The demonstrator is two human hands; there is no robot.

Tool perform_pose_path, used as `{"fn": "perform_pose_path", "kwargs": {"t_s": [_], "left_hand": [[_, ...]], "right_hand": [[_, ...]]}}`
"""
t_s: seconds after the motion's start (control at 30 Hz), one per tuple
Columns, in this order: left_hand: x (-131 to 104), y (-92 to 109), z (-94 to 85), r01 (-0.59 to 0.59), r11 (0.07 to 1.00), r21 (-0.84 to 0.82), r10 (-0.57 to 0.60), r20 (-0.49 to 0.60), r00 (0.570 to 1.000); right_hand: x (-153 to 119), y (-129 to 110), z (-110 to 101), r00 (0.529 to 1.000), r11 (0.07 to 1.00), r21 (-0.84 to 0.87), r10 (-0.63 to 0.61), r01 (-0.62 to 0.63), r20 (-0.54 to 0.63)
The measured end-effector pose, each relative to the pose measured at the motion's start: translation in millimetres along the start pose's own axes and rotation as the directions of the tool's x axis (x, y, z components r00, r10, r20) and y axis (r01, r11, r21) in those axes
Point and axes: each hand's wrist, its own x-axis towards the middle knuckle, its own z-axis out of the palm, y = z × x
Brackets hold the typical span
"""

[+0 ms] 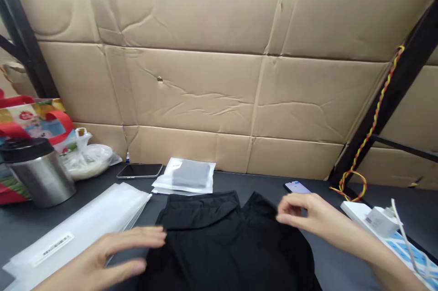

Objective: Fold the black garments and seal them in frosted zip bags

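Note:
A black garment point(226, 250) lies on the dark table in front of me, its folded upper edge split by a V-shaped notch. My left hand point(119, 254) is at the garment's left side, fingers stretched out and the thumb apart; the fingertips reach its edge. At the upper right edge, my right hand point(301, 213) has thumb and fingers brought together in a pinch on the black cloth. The lower part of the garment runs out of view. Beside my left hand lie clear plastic bags point(92, 220) with a barcode label.
Behind stand a flat packet point(186, 177), a dark phone point(140, 171) and another phone point(297, 187). At left are a steel flask point(44, 177), a tied plastic bag point(89, 158) and a colourful bag point(37, 120). A power strip with charger point(381, 221) lies right; cardboard point(191, 85) backs the table.

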Motion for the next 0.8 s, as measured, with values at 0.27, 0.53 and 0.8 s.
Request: {"fn": "perform_pose_path", "kwargs": {"t_s": [0.27, 0.53, 0.8], "left_hand": [[69, -17, 9.5, -0.038, 0.999, -0.003, 0.038, 0.047, 0.998], [90, -8, 27.0, -0.003, 0.992, 0.124, 0.028, -0.193, 0.981], [67, 19, 39.0, -0.217, 0.944, 0.249, 0.193, 0.117, 0.974]], "right_hand": [[87, -17, 60, 0.97, 0.958, -0.162, -0.243, 0.236, -0.028], [84, -19, 65, 0.953, 0.958, -0.271, -0.17, 0.099, -0.25], [41, 4, 85, 0.972, 0.946, -0.224, -0.224, 0.234, 0.07]]}}
